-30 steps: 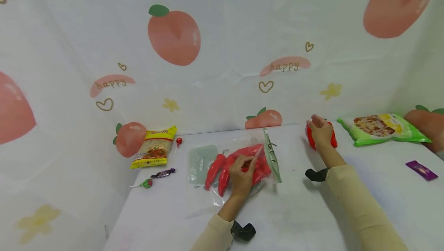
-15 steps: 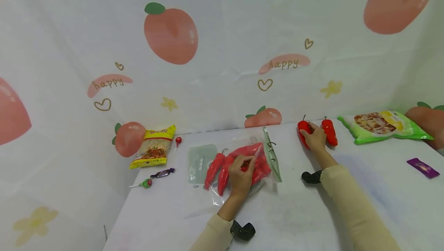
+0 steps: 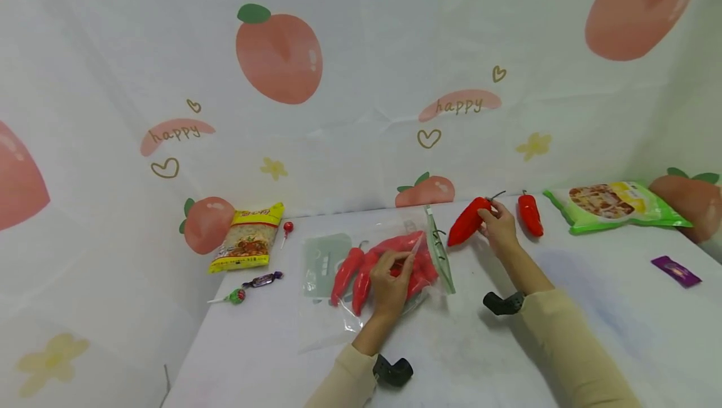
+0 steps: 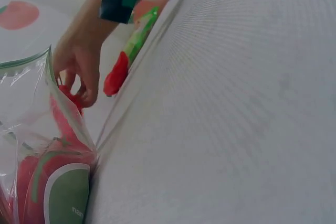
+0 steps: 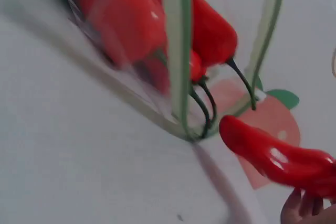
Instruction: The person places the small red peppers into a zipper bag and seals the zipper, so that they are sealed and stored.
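R hand (image 3: 499, 226) is pinching a red chili pepper (image 3: 467, 223) btwn thumb & fingers near the stem end; the pepper is tilting w/ its tip down-left, pointing at the mouth of a clear zip-top bag (image 3: 439, 248) & sitting just outside it. L hand (image 3: 389, 282) is pinching the bag's film, thumb against fingers, and the R wrist view is showing the mouth gaping. Bagged peppers (image 3: 350, 273) are lying inside, some w/ stems (image 5: 244, 81) poking out at the rim.

Risks, my read: stems are crowding the opening, so a pepper going in could snag & drag the bag. If L fingers are losing the film, the mouth could sag shut. Grip is sitting at one end only, so the tip could swing into the green strip.

Room: table (image 3: 462, 345) is lying bare in front of the R hand. Backdrop (image 3: 361, 82) is rising right behind the table's back edge, so clearance is tight there. A second pepper (image 3: 529, 214) is lying just R of the hand, w/ a green food packet (image 3: 615, 206) beyond. On the L, a yellow food packet (image 3: 246, 239) & red lollipop (image 3: 288, 227) are lying apart from the bag.
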`<control>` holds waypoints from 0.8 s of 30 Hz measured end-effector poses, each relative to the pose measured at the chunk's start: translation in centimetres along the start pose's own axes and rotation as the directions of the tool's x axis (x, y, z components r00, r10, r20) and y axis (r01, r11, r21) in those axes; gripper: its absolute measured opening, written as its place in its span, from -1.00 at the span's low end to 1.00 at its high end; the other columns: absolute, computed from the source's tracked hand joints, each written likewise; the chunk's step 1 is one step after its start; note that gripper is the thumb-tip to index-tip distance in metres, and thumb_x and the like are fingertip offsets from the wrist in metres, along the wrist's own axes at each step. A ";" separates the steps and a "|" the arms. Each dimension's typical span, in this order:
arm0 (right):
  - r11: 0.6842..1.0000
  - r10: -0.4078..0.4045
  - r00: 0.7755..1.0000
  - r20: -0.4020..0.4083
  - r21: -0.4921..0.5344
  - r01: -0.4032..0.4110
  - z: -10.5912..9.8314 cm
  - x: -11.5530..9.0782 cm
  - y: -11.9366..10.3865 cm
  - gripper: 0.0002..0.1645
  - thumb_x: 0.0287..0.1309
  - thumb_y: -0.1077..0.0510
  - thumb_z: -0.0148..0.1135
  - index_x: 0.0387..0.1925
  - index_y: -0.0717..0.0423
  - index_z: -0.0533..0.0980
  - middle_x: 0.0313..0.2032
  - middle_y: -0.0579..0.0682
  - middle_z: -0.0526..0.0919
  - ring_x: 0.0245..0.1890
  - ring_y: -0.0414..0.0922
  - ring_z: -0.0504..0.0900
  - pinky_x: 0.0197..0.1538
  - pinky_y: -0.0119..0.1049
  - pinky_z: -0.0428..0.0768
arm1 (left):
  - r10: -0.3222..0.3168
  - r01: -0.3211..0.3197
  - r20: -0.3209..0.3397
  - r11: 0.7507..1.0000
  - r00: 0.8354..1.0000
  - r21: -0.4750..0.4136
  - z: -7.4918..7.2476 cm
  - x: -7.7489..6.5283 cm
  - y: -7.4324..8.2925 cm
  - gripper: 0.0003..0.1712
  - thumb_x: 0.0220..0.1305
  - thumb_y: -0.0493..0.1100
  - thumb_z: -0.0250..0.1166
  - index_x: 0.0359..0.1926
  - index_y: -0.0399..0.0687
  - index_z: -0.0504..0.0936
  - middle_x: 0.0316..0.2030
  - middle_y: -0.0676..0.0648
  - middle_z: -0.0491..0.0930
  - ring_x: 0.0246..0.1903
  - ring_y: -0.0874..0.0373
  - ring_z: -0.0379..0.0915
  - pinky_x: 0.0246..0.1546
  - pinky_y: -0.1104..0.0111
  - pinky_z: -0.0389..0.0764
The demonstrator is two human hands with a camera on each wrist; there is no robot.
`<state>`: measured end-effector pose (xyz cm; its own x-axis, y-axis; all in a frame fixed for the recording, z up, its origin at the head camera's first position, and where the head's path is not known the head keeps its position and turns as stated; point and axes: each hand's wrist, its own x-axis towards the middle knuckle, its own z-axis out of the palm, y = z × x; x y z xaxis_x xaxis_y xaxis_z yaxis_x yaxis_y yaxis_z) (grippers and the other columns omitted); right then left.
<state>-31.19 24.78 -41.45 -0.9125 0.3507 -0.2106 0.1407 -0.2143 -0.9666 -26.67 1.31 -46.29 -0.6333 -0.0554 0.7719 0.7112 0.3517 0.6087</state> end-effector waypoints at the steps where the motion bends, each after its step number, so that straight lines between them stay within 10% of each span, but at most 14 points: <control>1: 1.000 0.018 1.000 -0.005 0.019 -0.018 0.3 -0.2 0.0 -0.37 0.33 0.16 -0.19 0.40 -0.03 -0.01 0.30 0.11 0.12 0.23 -0.05 0.22 0.31 -0.18 0.29 | -0.002 0.002 0.002 1.000 1.000 0.005 0.0 0.0 0.0 -0.84 0.15 -0.12 0.28 -0.31 -0.10 0.66 -0.39 -0.01 0.66 -0.38 0.24 0.54 -0.31 0.50 0.61; 6: 0.975 0.011 1.000 0.022 -0.221 -0.006 1.0 0.1 1.2 -0.39 0.31 0.08 -0.20 0.35 0.19 0.08 0.28 0.24 0.21 0.15 0.02 0.31 0.12 -0.31 0.50 | -0.032 0.032 0.020 0.999 0.999 0.004 -0.1 -0.1 0.0 -0.82 0.15 -0.08 0.27 -0.30 -0.08 0.66 -0.36 0.02 0.66 -0.34 0.27 0.55 -0.26 0.49 0.62; 15: 0.704 -0.134 0.990 0.041 -0.700 0.124 4.3 3.1 1.8 -0.15 0.20 -0.13 -0.04 0.32 0.36 0.03 0.22 0.40 0.24 0.20 0.25 0.28 0.22 0.09 0.33 | 0.005 -0.005 0.010 1.000 1.000 0.021 0.0 -0.3 -0.2 -0.83 0.15 -0.10 0.28 -0.30 -0.11 0.65 -0.37 0.02 0.66 -0.33 0.26 0.55 -0.25 0.49 0.62; 24: 0.733 -0.174 0.976 0.127 -0.645 0.215 3.1 2.9 2.1 -0.38 0.17 0.12 -0.07 0.26 0.26 0.24 0.14 0.34 0.41 0.14 0.20 0.37 0.20 0.00 0.38 | 0.007 -0.007 -0.003 0.999 1.000 0.044 -0.2 0.1 -0.1 -0.83 0.14 -0.10 0.29 -0.31 -0.10 0.66 -0.38 0.02 0.66 -0.34 0.24 0.56 -0.25 0.49 0.61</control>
<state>-34.74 22.55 -43.68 -0.9642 0.2644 -0.0185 0.1552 0.5066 -0.8481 -26.72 1.07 -46.25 -0.6272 -0.0555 0.7769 0.7016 0.3929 0.5945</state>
